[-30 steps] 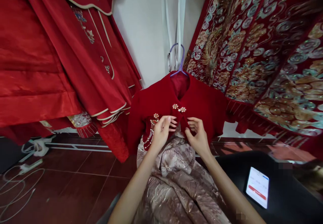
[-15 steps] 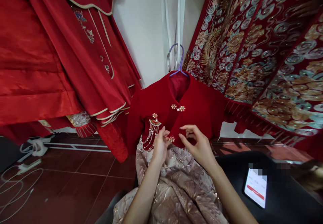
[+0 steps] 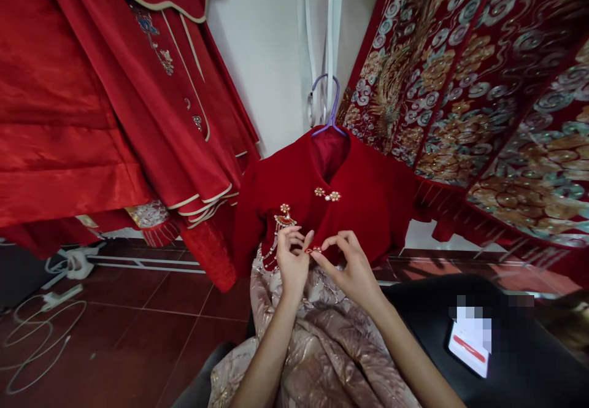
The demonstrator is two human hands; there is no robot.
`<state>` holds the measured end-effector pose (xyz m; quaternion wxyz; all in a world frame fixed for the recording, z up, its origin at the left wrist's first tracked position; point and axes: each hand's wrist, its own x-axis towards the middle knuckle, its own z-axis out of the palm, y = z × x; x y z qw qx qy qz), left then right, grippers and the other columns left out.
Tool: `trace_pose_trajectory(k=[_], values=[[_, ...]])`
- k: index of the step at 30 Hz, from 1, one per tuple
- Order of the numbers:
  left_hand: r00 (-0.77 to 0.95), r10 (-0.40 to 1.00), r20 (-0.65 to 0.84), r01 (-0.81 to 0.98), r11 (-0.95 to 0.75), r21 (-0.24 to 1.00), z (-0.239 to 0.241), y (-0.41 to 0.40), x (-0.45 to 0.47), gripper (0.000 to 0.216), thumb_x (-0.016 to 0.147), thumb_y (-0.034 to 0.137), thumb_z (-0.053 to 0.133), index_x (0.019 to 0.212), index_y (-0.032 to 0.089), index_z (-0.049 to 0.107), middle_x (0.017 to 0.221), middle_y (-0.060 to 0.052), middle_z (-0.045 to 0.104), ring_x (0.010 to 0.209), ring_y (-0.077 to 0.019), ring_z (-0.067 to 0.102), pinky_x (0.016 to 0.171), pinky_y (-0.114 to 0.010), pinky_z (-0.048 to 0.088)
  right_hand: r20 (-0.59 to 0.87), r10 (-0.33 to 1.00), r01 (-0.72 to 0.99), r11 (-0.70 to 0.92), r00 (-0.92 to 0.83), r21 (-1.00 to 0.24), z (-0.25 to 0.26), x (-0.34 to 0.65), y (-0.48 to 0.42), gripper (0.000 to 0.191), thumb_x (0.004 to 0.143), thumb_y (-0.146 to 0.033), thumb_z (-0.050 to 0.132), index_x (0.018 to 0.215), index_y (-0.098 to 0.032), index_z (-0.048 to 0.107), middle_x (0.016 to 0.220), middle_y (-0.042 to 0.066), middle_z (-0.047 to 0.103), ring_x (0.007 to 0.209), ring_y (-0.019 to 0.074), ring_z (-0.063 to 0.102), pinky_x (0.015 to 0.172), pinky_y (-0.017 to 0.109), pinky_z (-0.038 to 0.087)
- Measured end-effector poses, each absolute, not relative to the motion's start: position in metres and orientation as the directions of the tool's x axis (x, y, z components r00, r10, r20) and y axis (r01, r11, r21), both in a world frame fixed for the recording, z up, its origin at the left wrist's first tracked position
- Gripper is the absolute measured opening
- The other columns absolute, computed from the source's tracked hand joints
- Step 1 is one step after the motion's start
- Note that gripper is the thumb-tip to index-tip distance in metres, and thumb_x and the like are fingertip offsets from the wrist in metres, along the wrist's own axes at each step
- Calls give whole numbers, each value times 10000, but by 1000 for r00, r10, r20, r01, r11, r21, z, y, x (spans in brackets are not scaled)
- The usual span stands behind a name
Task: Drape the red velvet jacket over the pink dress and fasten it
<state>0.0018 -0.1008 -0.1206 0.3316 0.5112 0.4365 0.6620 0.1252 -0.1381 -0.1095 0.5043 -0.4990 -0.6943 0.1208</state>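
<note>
A short red jacket (image 3: 372,193) hangs on a purple hanger (image 3: 332,113) in front of me. Its collar is joined by a pearl flower clasp (image 3: 327,195), and a fan-shaped brooch (image 3: 285,219) with bead strings sits on its left side. At the front hem is a second flower clasp (image 3: 315,250), partly hidden by fingers. My left hand (image 3: 293,267) pinches the left part of this lower clasp. From the other side, my right hand (image 3: 350,265) has thumb and forefinger closed on its right part. Beneath the jacket spreads a shiny pinkish-beige skirt (image 3: 317,359).
Red garments (image 3: 92,89) hang at the left, and a heavily embroidered red garment (image 3: 460,89) hangs at the right. A lit phone (image 3: 469,346) lies on a black seat (image 3: 423,297). White cables (image 3: 41,334) trail over the tiled floor (image 3: 161,346).
My right hand has moved left and closed at the lower clasp. My left hand has shifted its fingers there, now covering part of the brooch's bead strings. The view has shifted slightly.
</note>
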Motion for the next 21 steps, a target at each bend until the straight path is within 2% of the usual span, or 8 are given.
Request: trace_pose_trajectory(k=[3, 5, 9, 14, 17, 21], values=[[-381, 796, 471, 190, -431, 882, -120, -98, -4, 461, 727, 367, 753, 1091, 223, 511, 1119, -84, 514, 877, -141, 539, 583, -192, 467, 653, 754, 651, 461, 70, -603, -105, 124, -142, 177, 833, -391, 666, 878, -223, 634, 1055, 85, 457, 1039, 254, 472, 913, 418, 421], [-394, 775, 494, 227, -439, 869, -118, -94, -10, 535, 703, 377, 772, 1139, 235, 496, 1187, -100, 474, 966, -165, 529, 599, -197, 486, 693, 714, 692, 450, 100, -564, -101, 124, -145, 165, 832, -385, 671, 881, -229, 652, 1084, 90, 437, 1020, 253, 457, 896, 427, 417], [-283, 832, 477, 136, -457, 879, -112, -85, -19, 424, 732, 342, 744, 1068, 223, 516, 1122, -78, 530, 994, -164, 541, 626, -190, 495, 731, 678, 680, 503, 72, -534, -91, 124, -141, 142, 834, -354, 681, 887, -226, 654, 1058, 83, 462, 996, 235, 465, 880, 400, 424], [-243, 851, 465, 17, -476, 880, -107, -77, -22, 319, 744, 258, 699, 1025, 195, 560, 1065, -69, 594, 929, -146, 577, 643, -190, 500, 690, 724, 535, 584, -2, -611, -80, 116, -111, 129, 859, -334, 656, 885, -212, 621, 929, 47, 537, 887, 186, 529, 783, 317, 465], [-245, 884, 399, -72, -427, 901, -107, -73, -24, 247, 791, 281, 635, 1013, 180, 592, 1022, -69, 623, 868, -142, 603, 645, -209, 520, 664, 748, 511, 571, -2, -642, -78, 108, -90, 133, 855, -338, 651, 870, -210, 619, 894, 38, 554, 812, 171, 534, 709, 294, 468], [-234, 908, 347, -119, -381, 917, -107, -69, -30, 249, 799, 323, 628, 996, 172, 642, 1018, -73, 658, 862, -151, 624, 653, -226, 532, 653, 758, 515, 556, 10, -653, -81, 101, -77, 136, 856, -342, 637, 868, -207, 625, 891, 39, 569, 791, 165, 539, 713, 294, 472]])
